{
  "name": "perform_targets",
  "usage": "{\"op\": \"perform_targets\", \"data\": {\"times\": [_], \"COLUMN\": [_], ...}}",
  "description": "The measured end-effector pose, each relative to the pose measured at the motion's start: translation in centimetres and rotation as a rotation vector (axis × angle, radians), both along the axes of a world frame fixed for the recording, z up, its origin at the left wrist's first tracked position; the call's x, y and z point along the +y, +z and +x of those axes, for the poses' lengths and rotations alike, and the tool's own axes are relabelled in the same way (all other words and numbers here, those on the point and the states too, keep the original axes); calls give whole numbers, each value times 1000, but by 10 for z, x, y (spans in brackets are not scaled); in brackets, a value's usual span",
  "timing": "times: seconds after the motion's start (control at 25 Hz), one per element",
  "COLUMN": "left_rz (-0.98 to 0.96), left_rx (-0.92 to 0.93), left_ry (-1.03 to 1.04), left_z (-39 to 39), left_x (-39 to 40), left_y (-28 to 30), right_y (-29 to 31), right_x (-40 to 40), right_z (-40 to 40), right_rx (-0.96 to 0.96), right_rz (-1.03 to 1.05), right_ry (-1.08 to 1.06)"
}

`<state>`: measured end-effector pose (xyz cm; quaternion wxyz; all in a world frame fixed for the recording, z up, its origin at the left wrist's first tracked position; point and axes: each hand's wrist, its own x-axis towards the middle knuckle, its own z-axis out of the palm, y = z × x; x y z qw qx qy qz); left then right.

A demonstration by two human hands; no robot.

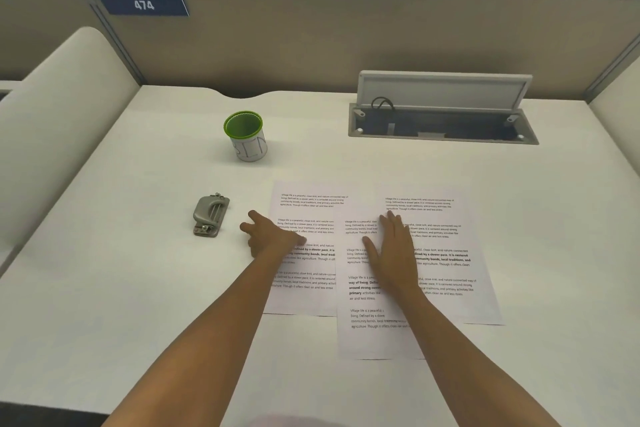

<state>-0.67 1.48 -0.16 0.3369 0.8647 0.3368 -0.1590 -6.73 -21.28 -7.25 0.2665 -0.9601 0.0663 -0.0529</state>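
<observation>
Three printed sheets overlap on the white desk: a left sheet [308,204], a middle sheet [367,333] lying on top, and a right sheet [450,239]. My right hand [393,250] lies flat, fingers straight, on the middle sheet where it meets the right one. My left hand [272,236] hovers over the left sheet's left edge, fingers loosely spread and pointing toward a grey metal hole punch [210,216] a short way to its left. It holds nothing.
A green-rimmed white cup [246,137] stands behind the punch and papers. An open cable hatch [443,121] with its lid raised sits at the back right. Partition walls [311,42] close the desk at the back and sides; a padded divider [59,121] is left.
</observation>
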Motion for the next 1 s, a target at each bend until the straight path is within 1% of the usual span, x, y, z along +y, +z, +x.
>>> {"op": "perform_targets", "data": {"times": [0.12, 0.2, 0.28, 0.32, 0.36, 0.4, 0.44, 0.52, 0.56, 0.64, 0.68, 0.76, 0.88, 1.0], "left_rz": [-14, 14, 86, 120, 142, 152, 156, 157, 149, 115, 96, 68, 22, 21], "left_rx": [10, 13, 24, 27, 27, 29, 33, 36, 28, -1, -13, -29, -58, -72], "left_ry": [6, -11, -34, -46, -58, -65, -68, -69, -67, -52, -43, -37, -35, -51], "left_z": [-1, -2, -4, -4, -4, -4, -4, -3, -3, -2, -1, -1, -3, -3], "left_x": [2, 2, 0, -2, -2, -3, -2, -2, -2, -2, -1, 1, 6, 8], "left_y": [0, 0, 1, 2, 2, 2, 2, 1, 1, 1, 1, 0, -4, -4], "right_y": [4, 14, 30, 37, 43, 48, 52, 59, 61, 62, 61, 58, 58, 65], "right_x": [1, -1, -12, -23, -36, -52, -68, -100, -112, -127, -130, -133, -132, -126], "right_z": [1, 5, 11, 14, 16, 18, 20, 18, 15, 10, 8, 5, 5, 7], "right_rx": [19, 38, -6, -46, -67, -49, 12, 223, 333, 478, 501, 485, 458, 521], "right_rz": [66, 196, 316, 320, 294, 256, 220, 173, 157, 126, 105, 100, 167, 99], "right_ry": [-3, -25, -97, -161, -245, -346, -455, -619, -653, -657, -644, -624, -608, -652]}}
